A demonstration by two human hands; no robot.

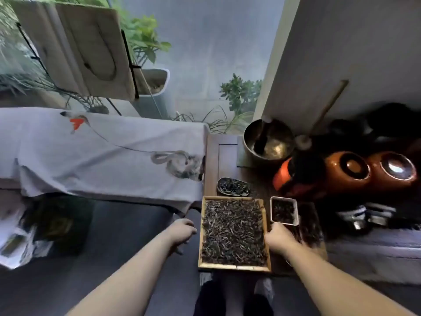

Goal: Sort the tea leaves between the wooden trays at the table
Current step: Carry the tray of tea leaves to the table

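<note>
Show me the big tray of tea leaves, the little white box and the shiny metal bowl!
Wooden tray (234, 267), head view: on its near rim.
White box (295, 212), head view: on its right wall.
Metal bowl (279, 148), head view: on the shiny inside wall.

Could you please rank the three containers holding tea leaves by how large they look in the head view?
1. Wooden tray
2. White square dish and dark oval dish: they look alike, and the oval one sits farther away, so I leave them unranked.

A tea room: singing bowl, lacquered jars, potted plants by the window.
</note>
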